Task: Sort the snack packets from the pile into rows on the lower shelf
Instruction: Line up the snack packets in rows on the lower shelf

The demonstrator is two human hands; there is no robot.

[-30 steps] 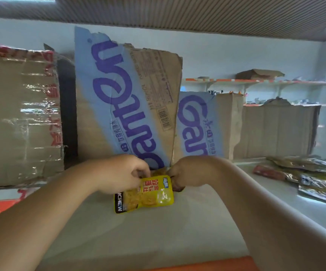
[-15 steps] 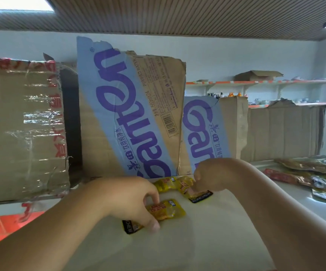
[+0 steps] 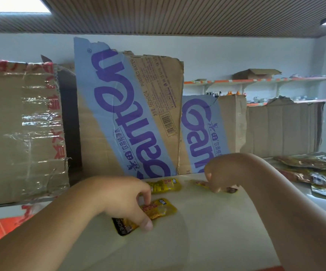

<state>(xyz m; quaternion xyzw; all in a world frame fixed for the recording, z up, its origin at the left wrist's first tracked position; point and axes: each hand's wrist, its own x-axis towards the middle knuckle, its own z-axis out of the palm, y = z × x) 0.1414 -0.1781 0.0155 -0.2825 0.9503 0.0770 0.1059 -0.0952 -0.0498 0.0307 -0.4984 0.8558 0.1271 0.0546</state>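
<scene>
Brown cardboard boxes (image 3: 129,114) are stood at 12 o'clock on the pale shelf (image 3: 207,241). A yellow snack packet (image 3: 160,210) at 6 o'clock is pinched by the left hand (image 3: 123,200); a second yellow packet (image 3: 198,183) at 2 o'clock is clamped in the grip of the right hand (image 3: 221,173).

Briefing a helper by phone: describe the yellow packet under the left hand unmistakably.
Start at the tall purple-lettered cardboard sheet and drop to the shelf before it. The left hand pinches the nearest packet, its end black; the rear packet lies behind it, the right hand grips the side packet.
</scene>
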